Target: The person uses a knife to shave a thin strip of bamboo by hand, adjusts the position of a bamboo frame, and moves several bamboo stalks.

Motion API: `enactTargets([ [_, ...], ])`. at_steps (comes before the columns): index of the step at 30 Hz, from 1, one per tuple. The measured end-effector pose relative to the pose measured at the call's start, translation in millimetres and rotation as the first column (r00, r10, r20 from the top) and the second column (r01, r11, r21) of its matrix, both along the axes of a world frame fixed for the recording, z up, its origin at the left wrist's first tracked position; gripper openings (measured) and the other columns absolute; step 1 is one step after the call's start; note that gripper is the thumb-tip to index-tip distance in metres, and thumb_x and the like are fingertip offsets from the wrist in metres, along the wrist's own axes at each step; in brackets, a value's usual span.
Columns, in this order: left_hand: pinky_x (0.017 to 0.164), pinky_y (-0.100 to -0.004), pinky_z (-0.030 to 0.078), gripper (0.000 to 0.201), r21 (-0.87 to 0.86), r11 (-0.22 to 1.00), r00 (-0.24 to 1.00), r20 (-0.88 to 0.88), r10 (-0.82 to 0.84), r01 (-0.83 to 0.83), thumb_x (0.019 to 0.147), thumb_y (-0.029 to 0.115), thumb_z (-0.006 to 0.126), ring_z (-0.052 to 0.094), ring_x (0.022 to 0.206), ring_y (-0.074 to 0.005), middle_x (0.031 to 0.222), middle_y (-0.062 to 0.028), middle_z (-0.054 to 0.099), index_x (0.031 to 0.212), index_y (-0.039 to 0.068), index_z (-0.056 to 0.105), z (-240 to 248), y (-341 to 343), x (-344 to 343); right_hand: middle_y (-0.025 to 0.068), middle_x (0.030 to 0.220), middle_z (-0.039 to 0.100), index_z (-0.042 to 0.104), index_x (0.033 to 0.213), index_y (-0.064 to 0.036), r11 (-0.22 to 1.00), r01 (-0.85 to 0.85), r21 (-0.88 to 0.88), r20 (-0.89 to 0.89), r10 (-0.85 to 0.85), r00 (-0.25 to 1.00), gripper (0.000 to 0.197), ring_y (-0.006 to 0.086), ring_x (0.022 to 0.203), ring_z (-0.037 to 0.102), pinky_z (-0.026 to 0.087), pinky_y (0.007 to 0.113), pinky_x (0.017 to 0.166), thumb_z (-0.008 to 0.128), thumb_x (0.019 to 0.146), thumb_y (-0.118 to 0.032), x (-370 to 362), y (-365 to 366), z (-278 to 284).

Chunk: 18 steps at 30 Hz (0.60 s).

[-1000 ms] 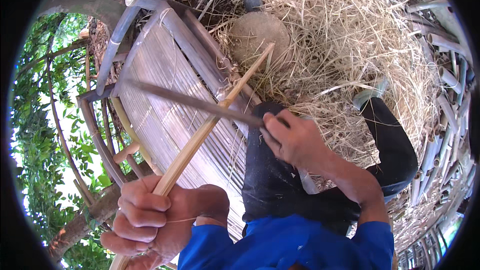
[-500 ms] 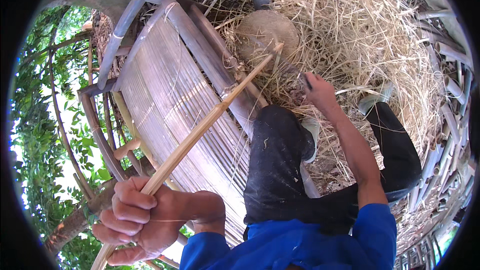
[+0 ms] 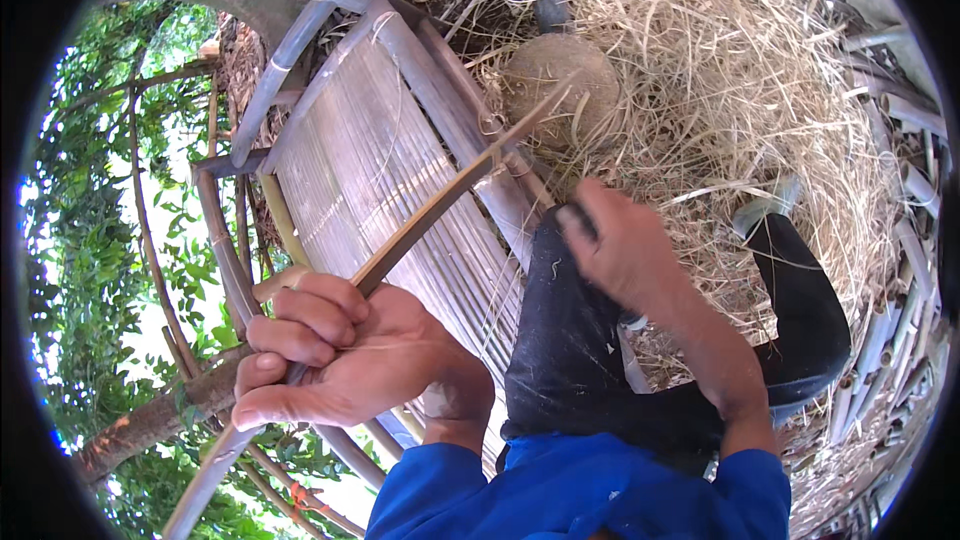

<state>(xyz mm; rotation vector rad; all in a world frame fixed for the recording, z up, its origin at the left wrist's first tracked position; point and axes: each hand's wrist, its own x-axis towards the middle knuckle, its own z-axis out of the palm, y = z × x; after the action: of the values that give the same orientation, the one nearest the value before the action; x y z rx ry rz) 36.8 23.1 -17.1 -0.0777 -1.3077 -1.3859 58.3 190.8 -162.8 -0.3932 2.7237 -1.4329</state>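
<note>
A long split bamboo strip slants up and to the right across the view, with a node partway along it. My left hand is closed round its lower part at the lower left, the end sticking out below the fist. The strip's far tip lies over a round wooden block. Above my left knee, my right hand is closed on a black-handled knife and smeared by motion. The knife's blade cannot be made out.
A slatted bamboo bench with pole rails stands left of my legs. Pale shavings heap around the block and to the right. Cut bamboo pieces are stacked along the right edge. A branch and leaves fill the left.
My right hand with the knife has drawn back from the strip's far end toward my knee. My left hand has rotated the strip, showing a darker side. The whole view has shifted slightly.
</note>
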Motion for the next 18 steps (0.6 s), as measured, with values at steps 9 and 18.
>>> enactTargets([
  [9,0.041,-0.0241,0.015,0.049,-0.002,0.995,0.995,-0.004,-0.100,0.100,0.107,0.057,0.047,0.021,0.047,-0.0074,0.059,0.0038,0.023,0.084,0.014,0.045,-2,22,2,0.0119,0.080,0.062,0.061,0.102,-0.0080,1.000,0.018,-0.012,-0.062,-0.018,0.998,0.020,0.0312,0.065,0.067,0.055,0.043,0.055,0.074,0.090,-0.017,4,-2,0],
  [18,0.043,-0.0249,0.014,0.049,-0.025,0.998,0.998,-0.012,-0.061,0.061,0.107,0.055,0.049,0.020,0.048,-0.0068,0.061,0.0050,0.023,0.080,0.015,0.041,2,0,-1,0.0124,0.073,0.060,0.060,0.111,-0.0116,1.000,0.005,-0.024,-0.045,-0.006,0.999,0.024,0.0321,0.062,0.068,0.058,0.041,0.052,0.071,0.095,-0.025,-18,-5,-41],
])
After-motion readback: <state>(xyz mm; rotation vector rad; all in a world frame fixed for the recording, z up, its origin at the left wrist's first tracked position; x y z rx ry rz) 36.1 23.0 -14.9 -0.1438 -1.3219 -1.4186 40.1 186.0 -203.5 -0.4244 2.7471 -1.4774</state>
